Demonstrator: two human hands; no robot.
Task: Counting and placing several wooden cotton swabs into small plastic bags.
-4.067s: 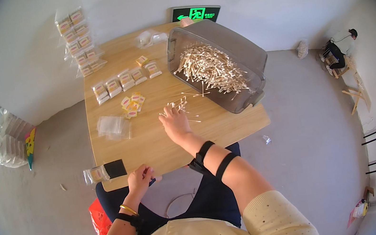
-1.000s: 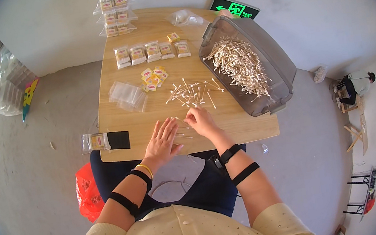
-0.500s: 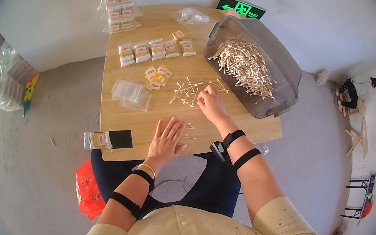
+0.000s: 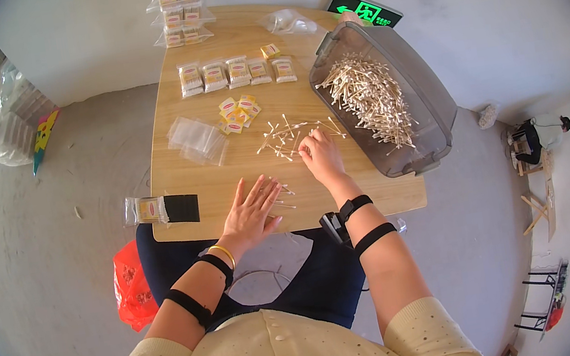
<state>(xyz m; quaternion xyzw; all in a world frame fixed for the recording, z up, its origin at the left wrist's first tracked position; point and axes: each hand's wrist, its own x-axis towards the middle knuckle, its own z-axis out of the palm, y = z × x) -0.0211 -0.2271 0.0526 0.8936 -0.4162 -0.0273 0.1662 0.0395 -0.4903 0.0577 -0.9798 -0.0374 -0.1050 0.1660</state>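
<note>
Left hand (image 4: 253, 211) is spread flat over some swabs (image 4: 287, 205) on the worktop (image 4: 368, 197), right hand (image 4: 322, 156) is bunched at the swab scatter (image 4: 283, 137) ahead, can't really tell if it's gripping any.

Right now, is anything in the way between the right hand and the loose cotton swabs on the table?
Nothing visible: the right hand is at the near edge of the loose cotton swabs, though I cannot tell whether it pinches one. The left hand is off to the left and the grey bin to the right.
</note>
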